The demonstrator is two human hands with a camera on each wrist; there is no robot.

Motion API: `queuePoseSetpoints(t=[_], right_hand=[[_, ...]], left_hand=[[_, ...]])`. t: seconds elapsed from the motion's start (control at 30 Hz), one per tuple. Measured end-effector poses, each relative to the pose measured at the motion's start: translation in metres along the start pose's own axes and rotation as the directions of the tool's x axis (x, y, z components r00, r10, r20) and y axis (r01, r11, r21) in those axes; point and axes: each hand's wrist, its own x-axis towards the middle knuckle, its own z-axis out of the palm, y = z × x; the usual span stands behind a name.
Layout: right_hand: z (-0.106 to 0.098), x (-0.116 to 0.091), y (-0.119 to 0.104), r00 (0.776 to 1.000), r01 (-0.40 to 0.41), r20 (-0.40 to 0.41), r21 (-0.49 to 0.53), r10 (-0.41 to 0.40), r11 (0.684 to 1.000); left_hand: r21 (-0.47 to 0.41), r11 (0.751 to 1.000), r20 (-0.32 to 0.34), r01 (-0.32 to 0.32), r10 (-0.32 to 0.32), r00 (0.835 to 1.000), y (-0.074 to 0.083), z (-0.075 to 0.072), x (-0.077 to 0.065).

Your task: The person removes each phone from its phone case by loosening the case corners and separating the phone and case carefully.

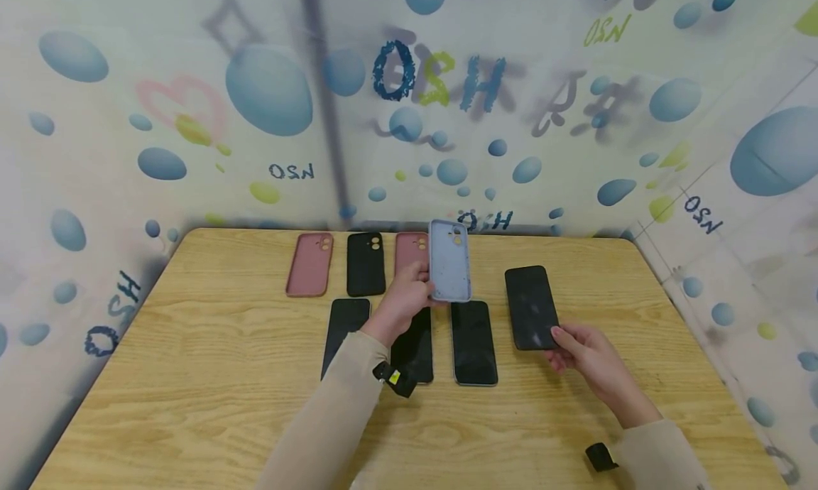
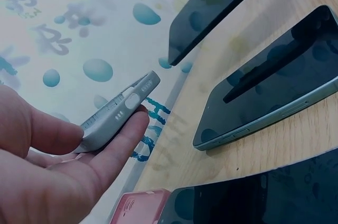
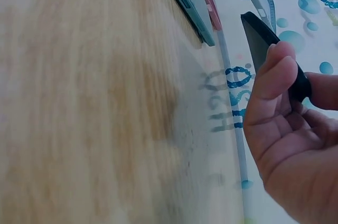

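My left hand (image 1: 404, 298) pinches a light blue phone case (image 1: 450, 263) by its lower left edge, its hollow inner side facing me. In the left wrist view the thumb lies on the near end of that case (image 2: 121, 110) and a finger supports it from below. My right hand (image 1: 584, 351) grips a dark phone (image 1: 532, 307) at its lower right corner, lifted above the table. The right wrist view shows thumb and fingers pinching this phone (image 3: 264, 39) near one end. Between the hands a black-screened phone (image 1: 474, 344) lies face up.
On the wooden table (image 1: 192, 376), a pink case (image 1: 309, 264), a black case (image 1: 366, 264) and another pink case (image 1: 409, 248) lie in a back row. Two more phones, one left (image 1: 345, 327) and one partly under the left arm (image 1: 415, 348), lie in front. A patterned wall covering (image 1: 255, 192) borders the table.
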Motion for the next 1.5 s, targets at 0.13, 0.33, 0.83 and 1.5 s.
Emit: queuePoseSetpoints(t=[0.13, 0.33, 0.83, 1.5], right_hand=[[-0.002, -0.006, 0.001, 0.999, -0.032, 0.015, 0.007, 0.031, 0.999], [-0.006, -0.014, 0.002, 0.996, -0.063, 0.058, -0.001, 0.063, 0.998], [-0.008, -0.020, 0.012, 0.975, -0.110, 0.195, 0.027, 0.103, 0.994], [0.000, -0.022, 0.010, 0.973, -0.170, 0.105, -0.281, 0.206, 0.945]], left_hand=[[-0.010, 1.000, 0.004, -0.003, 0.003, 1.000, 0.000, 0.000, -0.001], [-0.016, 1.000, 0.011, 0.002, -0.002, 1.000, -0.001, 0.000, -0.001], [0.000, 1.000, 0.006, 0.009, -0.009, 1.000, 0.001, 0.001, -0.001], [0.015, 1.000, 0.005, 0.007, -0.008, 1.000, 0.001, 0.002, -0.001]])
